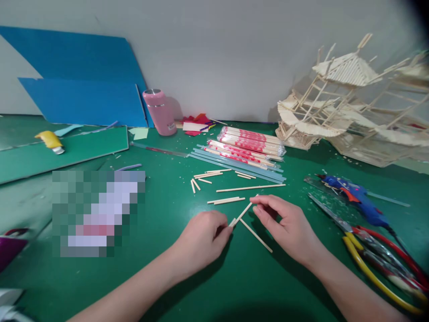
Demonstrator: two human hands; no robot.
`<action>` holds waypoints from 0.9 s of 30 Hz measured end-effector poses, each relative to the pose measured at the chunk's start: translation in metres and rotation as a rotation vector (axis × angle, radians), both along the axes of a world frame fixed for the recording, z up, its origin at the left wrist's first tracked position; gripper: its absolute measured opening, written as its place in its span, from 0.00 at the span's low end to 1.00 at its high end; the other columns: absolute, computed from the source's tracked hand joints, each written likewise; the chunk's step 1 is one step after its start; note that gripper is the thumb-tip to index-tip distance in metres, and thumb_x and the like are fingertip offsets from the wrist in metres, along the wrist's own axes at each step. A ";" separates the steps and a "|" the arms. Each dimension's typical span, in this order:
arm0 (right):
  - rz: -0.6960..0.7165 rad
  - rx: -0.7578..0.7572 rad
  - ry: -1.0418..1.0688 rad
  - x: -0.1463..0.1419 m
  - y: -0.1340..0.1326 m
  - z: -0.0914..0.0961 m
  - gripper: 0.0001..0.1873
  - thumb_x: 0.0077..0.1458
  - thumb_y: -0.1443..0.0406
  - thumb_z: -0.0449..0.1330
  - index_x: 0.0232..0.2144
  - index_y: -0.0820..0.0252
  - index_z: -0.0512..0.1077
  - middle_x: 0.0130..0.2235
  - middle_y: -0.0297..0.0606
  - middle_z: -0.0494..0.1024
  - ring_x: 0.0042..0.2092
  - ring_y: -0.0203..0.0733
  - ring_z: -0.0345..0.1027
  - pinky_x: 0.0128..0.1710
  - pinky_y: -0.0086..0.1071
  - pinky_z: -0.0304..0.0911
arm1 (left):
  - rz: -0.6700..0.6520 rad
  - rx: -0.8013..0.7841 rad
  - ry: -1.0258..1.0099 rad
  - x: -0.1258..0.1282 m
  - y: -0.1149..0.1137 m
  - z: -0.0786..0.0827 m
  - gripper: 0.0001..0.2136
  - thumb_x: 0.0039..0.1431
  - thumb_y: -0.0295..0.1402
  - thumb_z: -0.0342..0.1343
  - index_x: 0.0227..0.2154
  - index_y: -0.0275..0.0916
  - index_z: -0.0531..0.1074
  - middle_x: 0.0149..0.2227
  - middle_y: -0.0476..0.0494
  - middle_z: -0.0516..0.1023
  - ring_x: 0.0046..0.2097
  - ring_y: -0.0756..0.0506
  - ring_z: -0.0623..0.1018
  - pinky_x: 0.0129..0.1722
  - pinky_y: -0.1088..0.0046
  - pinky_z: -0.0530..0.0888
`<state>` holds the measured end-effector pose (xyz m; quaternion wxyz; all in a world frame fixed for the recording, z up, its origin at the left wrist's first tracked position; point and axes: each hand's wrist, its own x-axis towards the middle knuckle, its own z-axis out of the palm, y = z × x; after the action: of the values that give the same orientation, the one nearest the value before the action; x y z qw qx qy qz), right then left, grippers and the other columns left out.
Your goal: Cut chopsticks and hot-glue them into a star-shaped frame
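My left hand [204,235] is closed in a pinch on the near end of a short wooden stick [243,213] that lies low over the green mat. My right hand [284,221] rests its fingertips on the stick's far end, fingers drawn together. A second stick [256,235] lies on the mat from the same pinched corner, so the two form a V. More cut sticks [226,200] lie just beyond the hands.
Packs of wrapped chopsticks [250,142] lie at centre back, a pink bottle [160,112] and blue boards [80,85] to the left. A stick-built model [338,103] stands at right. A blue glue gun [357,199], scissors and yellow-handled pliers [375,268] lie at right.
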<state>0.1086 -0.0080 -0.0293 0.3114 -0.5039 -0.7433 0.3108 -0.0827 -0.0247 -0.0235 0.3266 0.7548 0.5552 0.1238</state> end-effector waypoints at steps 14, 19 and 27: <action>0.088 -0.034 -0.007 0.000 -0.001 -0.012 0.09 0.55 0.64 0.50 0.37 0.58 0.68 0.32 0.36 0.71 0.32 0.36 0.65 0.31 0.29 0.60 | -0.167 0.067 0.235 0.009 0.019 0.000 0.14 0.54 0.35 0.46 0.16 0.37 0.63 0.17 0.51 0.64 0.20 0.52 0.61 0.20 0.77 0.52; 0.106 -0.041 -0.031 0.000 0.000 -0.016 0.09 0.54 0.65 0.50 0.37 0.57 0.68 0.31 0.35 0.70 0.31 0.35 0.64 0.29 0.28 0.59 | -0.244 0.081 0.282 0.007 0.021 -0.001 0.14 0.56 0.36 0.43 0.18 0.38 0.63 0.20 0.50 0.66 0.22 0.51 0.63 0.21 0.77 0.54; 0.106 -0.042 -0.058 -0.002 0.000 -0.018 0.09 0.54 0.66 0.50 0.37 0.56 0.68 0.32 0.35 0.70 0.31 0.35 0.64 0.30 0.28 0.59 | -0.296 0.104 0.325 0.007 0.021 -0.002 0.12 0.57 0.37 0.43 0.21 0.39 0.64 0.24 0.49 0.69 0.27 0.49 0.68 0.24 0.77 0.59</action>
<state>0.1062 -0.0077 -0.0475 0.2620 -0.4790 -0.7711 0.3276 -0.0759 -0.0035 -0.0252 0.2080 0.8539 0.4767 -0.0202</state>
